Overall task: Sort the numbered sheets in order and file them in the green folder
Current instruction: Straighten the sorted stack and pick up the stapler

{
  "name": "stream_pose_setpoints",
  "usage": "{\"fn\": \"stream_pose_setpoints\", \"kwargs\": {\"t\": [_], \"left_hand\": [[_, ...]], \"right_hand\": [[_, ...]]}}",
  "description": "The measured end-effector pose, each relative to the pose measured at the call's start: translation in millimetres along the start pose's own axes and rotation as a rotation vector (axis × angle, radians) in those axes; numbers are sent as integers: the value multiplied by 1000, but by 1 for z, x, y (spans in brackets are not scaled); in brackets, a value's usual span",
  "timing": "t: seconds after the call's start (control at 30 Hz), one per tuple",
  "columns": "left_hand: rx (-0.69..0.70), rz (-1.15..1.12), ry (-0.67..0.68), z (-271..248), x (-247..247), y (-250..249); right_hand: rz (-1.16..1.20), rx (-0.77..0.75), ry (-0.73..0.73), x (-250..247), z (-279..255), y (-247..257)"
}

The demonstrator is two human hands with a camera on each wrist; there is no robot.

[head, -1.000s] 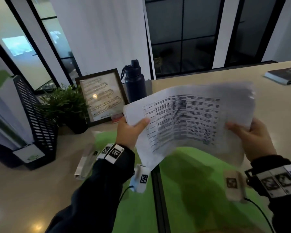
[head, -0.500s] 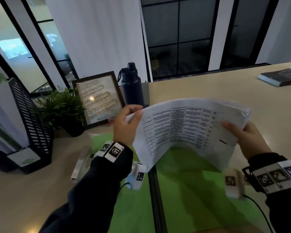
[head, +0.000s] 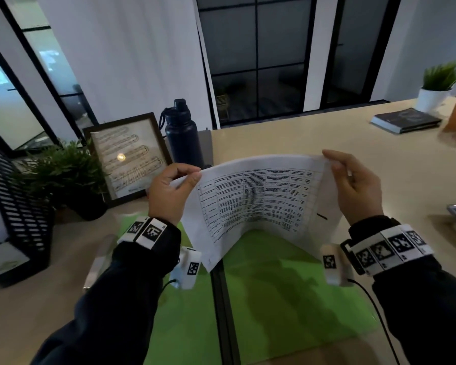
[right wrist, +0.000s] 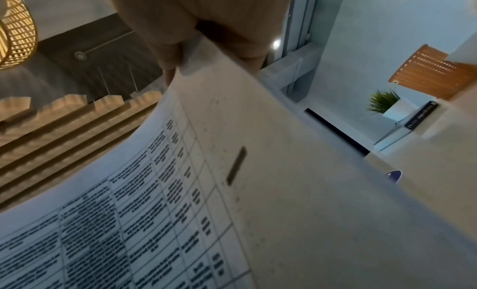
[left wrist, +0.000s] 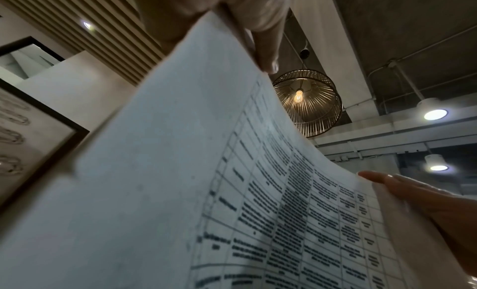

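Note:
I hold a stack of white sheets [head: 261, 201] printed with a table, bowed upward above the open green folder [head: 287, 299] that lies flat on the table. My left hand [head: 174, 191] pinches the stack's left top corner between thumb and fingers. My right hand [head: 353, 185] grips the right top edge. In the left wrist view the sheets [left wrist: 180, 191] fill the frame under my left hand [left wrist: 247, 28]. The right wrist view shows the sheets [right wrist: 258, 191] with a short black mark [right wrist: 236, 166], pinched by my right hand [right wrist: 206, 34].
A dark water bottle [head: 183, 135], a framed picture [head: 128, 156] and a potted plant [head: 63, 177] stand at the back left beside a black mesh file rack [head: 19, 206]. A book [head: 406, 119] and a small white-potted plant [head: 437, 88] sit at the far right.
The sheets have come lower and bowed more. Both hands shifted up to the stack's top corners, the left from a thumb-over hold to a pinch.

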State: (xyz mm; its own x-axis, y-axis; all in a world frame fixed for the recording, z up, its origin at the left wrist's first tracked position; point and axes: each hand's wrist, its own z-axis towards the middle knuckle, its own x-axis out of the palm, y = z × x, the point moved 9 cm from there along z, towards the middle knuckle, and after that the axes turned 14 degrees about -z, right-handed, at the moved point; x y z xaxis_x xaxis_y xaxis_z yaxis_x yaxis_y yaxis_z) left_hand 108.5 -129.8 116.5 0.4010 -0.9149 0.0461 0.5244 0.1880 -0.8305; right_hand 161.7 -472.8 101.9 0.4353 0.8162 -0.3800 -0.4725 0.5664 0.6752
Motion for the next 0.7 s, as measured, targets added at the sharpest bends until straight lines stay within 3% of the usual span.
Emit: {"fn": "stream_pose_setpoints", "kwargs": {"t": [0.1,0.27,0.37,0.53,0.7], "left_hand": [[-22,-63,14,-5,-4,5],[-218,-146,36,-19,-8,38],[-254,-130,57,-24,-7,45],[-323,-171,-30,-24,-11,46],[-347,-175,10,-14,-2,25]], "right_hand": [[-3,-20,23,0,0,-2],[-6,-89,-25,-12,0,-2],[-51,-132,1,-16,4,-1],[-335,-229,145,-4,10,8],[-512,-282,67,-9,18,30]]}}
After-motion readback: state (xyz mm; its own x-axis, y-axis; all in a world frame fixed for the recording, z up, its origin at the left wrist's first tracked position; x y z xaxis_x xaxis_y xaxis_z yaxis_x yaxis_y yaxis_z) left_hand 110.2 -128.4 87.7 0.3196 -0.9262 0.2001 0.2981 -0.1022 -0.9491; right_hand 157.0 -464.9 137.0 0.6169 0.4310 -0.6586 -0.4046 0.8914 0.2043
